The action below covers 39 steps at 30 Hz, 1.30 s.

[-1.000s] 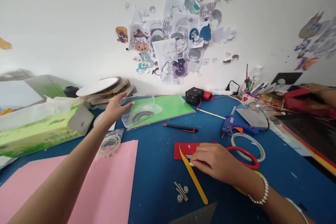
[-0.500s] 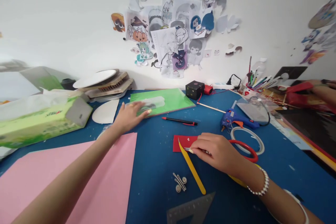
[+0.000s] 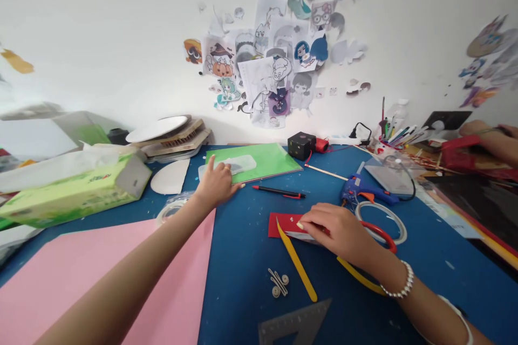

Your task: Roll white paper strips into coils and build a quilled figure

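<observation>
My left hand (image 3: 216, 186) lies on the blue mat at the near edge of a green sheet (image 3: 271, 159). Its fingers are loosely spread and the index tip touches a clear plastic packet (image 3: 232, 164) that lies on that sheet. My right hand (image 3: 340, 232), with a bead bracelet on its wrist, is curled over a pair of scissors. The metal blade (image 3: 292, 235) pokes out to the left and the red handle loop (image 3: 380, 233) to the right. The fingertips press on a small red paper piece (image 3: 281, 222). A yellow strip (image 3: 297, 267) lies across in front.
A pink sheet (image 3: 121, 275) covers the near left, with a green tissue box (image 3: 73, 194) and a tape roll (image 3: 172, 207) behind. Also here: a pen (image 3: 279, 192), a blue glue gun (image 3: 364, 190), a white ring (image 3: 388, 218), paper coils (image 3: 279, 283), a set square (image 3: 299, 326). Another person's hand (image 3: 485, 137) is at far right.
My left hand, raised with the clear packet a second ago, lowered it onto the green sheet and drew back to its near edge. My right hand slid slightly up over the red paper.
</observation>
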Each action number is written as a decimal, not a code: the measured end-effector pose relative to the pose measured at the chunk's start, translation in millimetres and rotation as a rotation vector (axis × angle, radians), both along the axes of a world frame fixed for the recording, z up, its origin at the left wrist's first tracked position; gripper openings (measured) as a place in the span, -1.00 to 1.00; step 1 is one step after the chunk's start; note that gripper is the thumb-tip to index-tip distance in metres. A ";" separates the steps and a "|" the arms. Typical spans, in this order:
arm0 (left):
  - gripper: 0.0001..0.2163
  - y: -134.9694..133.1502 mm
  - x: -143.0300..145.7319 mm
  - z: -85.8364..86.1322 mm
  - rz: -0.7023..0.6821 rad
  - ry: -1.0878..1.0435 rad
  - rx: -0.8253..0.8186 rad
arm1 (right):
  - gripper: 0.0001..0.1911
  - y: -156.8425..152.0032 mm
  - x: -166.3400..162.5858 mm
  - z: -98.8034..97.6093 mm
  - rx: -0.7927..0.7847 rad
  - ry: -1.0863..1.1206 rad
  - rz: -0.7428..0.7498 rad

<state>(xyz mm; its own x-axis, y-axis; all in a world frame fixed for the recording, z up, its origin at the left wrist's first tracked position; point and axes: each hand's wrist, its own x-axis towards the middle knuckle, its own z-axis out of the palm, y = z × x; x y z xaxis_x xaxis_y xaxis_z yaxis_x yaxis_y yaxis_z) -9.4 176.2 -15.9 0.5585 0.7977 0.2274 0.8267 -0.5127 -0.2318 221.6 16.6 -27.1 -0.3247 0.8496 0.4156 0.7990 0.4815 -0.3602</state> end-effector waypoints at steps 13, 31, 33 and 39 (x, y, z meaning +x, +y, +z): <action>-0.64 -66.5 -75.2 -14.7 0.381 -0.094 -0.047 | -0.80 1.5 4.9 0.7 0.093 0.114 -0.190; -0.68 -106.5 -48.0 31.5 0.241 -0.703 -0.419 | -0.81 -1.1 -8.9 11.3 -0.045 0.405 -0.193; -0.69 -118.0 -25.1 34.6 0.082 -0.842 -0.635 | -0.74 -1.1 -19.5 15.8 -0.126 0.453 -0.140; -0.81 -129.3 22.7 14.1 -0.090 -1.188 -0.945 | -0.78 0.7 -41.9 16.1 -0.294 0.501 -0.113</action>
